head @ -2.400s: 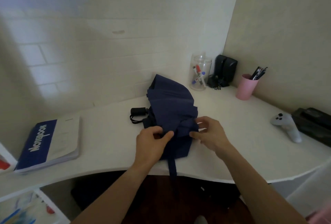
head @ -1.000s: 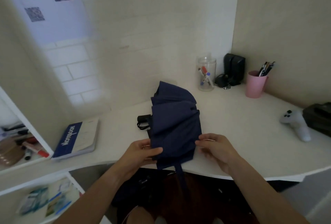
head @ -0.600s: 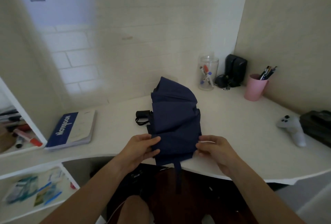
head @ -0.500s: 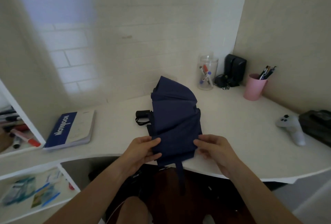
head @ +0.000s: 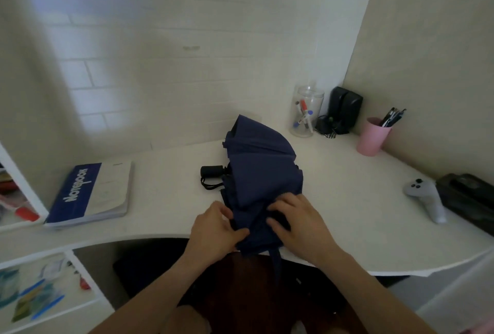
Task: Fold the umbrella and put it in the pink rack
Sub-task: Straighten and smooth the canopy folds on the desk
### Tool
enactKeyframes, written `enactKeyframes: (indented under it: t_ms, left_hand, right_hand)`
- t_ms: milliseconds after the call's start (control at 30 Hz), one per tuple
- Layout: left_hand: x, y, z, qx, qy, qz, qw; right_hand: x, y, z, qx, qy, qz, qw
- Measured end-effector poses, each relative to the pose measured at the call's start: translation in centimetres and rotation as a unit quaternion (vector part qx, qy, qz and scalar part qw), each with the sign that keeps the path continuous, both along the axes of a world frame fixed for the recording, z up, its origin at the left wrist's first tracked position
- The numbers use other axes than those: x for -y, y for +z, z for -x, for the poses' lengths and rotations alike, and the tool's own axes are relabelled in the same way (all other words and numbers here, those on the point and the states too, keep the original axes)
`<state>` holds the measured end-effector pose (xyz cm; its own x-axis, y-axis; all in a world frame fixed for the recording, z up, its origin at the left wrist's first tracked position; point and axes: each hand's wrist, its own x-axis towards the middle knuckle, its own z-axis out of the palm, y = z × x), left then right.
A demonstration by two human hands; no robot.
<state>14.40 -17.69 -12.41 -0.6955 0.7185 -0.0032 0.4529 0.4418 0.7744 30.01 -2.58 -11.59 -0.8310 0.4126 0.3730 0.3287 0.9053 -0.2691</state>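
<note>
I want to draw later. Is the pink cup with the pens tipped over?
No, the pink cup stands upright on the desk by the wall, with the pens sticking out of its top.

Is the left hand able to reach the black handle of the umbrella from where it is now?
Probably yes. The handle lies bare on the desk, just beyond the left hand, with nothing between; the hand must first release the umbrella cloth.
</note>
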Motion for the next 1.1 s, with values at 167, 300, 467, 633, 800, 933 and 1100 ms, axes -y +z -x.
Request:
enactKeyframes:
  t_ms: [167,300,467,633,800,933,1100]
  left_hand:
    - [0.7,-0.5,-0.1,-0.372,-0.195,-0.089,0.903]
    - [1.3,-2.2,1.3,-0.314,-0.272,-0.052,0.908]
    - [1.2,-2.1,1.5,-0.293,-0.270,-0.030,0.917]
    - [-0.5,0.4,1.8,-0.163,-0.140,-0.060,0.975]
    - [-4.7,4.6,3.4,0.070,0.115,-0.140,0.981]
    - [-6.5,6.8,4.0,0.244,0.093,-0.177,0.949]
    - [-3.2,6.9,2.8,0.247,0.019,-0.214,0.945]
  right_hand:
    - [-0.1,-2.2,-0.6,0.024,-0.007,0.009,1.000]
    - [-0.6,-1.1,-1.1,0.009,-0.007,0.067,0.998]
    - [-2.7,3.4,0.9,-0.225,-0.186,0.177,0.940]
    - [-4.2,5.1,2.6,-0.156,-0.195,0.341,0.906]
    - [-4.5,5.8,1.9,-0.219,-0.138,0.482,0.837]
    - [-4.1,6.6,0.4,-0.244,-0.108,0.531,0.805]
    - [-4.0,6.2,-2.4,-0.231,-0.086,0.579,0.777]
